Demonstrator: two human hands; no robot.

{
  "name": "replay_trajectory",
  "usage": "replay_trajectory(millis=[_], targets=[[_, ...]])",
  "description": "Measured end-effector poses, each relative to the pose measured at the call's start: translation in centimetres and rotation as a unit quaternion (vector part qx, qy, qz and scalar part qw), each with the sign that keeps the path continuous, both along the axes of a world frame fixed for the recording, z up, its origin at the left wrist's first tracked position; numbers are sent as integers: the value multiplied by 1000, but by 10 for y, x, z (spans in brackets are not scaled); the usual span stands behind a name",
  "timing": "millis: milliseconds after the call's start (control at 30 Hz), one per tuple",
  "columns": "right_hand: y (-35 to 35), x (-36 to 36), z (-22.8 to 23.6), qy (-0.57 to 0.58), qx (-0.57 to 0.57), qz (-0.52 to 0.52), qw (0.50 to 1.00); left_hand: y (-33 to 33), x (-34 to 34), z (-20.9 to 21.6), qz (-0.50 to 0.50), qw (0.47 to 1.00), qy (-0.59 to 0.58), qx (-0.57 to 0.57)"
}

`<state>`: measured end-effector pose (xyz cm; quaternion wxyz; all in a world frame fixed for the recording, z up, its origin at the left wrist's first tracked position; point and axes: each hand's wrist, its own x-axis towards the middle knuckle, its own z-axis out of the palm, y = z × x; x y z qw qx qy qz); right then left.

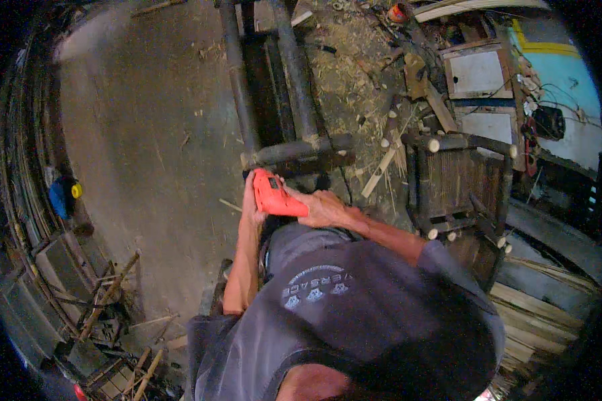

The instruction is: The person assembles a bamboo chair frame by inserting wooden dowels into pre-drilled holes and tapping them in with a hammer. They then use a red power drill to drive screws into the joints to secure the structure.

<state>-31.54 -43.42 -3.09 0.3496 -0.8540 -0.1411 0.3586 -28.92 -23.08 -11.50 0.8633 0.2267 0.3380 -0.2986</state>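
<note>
An orange-red power drill [272,197] is held in both hands close in front of my body. My right hand [324,208] is closed round its handle. Along the left side of its body, my left hand [250,199] is wrapped, its fingers partly hidden by the tool. Just beyond the drill lies the near crosspiece [294,152] of a long dark bamboo frame [239,73], whose side poles run away from me. The drill's front end is near this crosspiece; whether they touch cannot be made out.
Wood shavings [351,73] litter the floor right of the frame. A dark bamboo chair-like piece [461,174] stands at the right, with stacked light strips [535,311] below it. Long poles [20,160] line the left side, near a blue object [61,197] and several small bamboo frames [104,301].
</note>
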Motion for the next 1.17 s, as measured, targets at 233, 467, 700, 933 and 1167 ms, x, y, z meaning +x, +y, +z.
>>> replay_trajectory(millis=[233,467,700,933,1167], targets=[[-110,-35,-10,-13,34,-88,995,-77,-33,-27,-109,981,34,155],[-279,-77,-15,-42,54,-183,981,-176,-47,-105,70,979,116,154],[-380,-60,-10,-120,86,-302,942,-337,-20,-115,-230,954,-6,191],[-407,16,3,-163,217,-408,872,-433,70,-122,-327,918,-92,202],[-482,153,49,-153,269,-450,838,-525,227,-214,-322,945,42,39]])
